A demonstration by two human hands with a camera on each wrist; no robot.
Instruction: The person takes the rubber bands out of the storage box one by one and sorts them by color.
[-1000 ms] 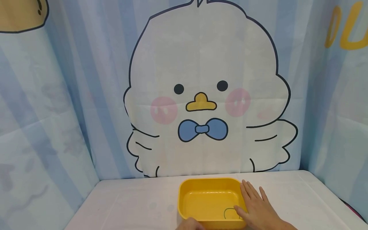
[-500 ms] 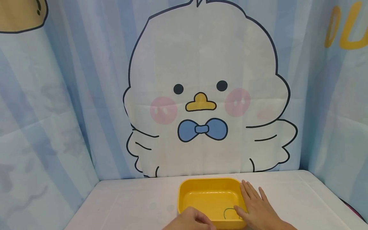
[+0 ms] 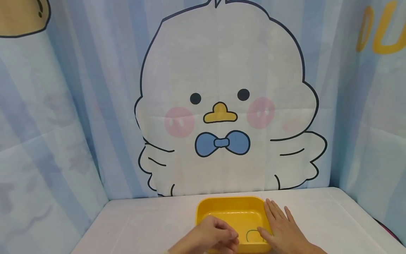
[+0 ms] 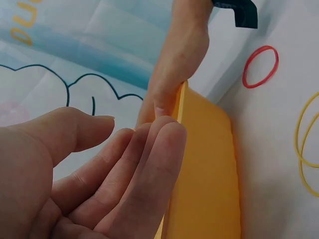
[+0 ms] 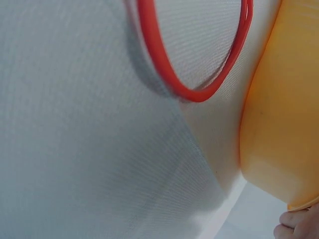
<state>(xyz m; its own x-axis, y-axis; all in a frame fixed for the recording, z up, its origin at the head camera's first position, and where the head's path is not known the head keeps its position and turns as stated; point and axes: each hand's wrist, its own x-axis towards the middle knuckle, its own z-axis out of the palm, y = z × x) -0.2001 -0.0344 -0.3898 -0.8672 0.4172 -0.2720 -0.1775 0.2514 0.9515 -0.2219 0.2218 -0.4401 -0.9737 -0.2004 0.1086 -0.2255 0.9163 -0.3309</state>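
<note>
Tray sits mid-desk, probably light, stiff, slick plastic (best held by rim). Right hand lies flat along its right wall; left hand, fingers loosely curled, holds nothing, over near edge.

White cloth-covered table up against the cartoon-chick backdrop. A yellow tray sits on it near the front edge. Beside the tray, lying flat on the cloth: a red rubber band and, just past it, yellow rubber bands.
</note>
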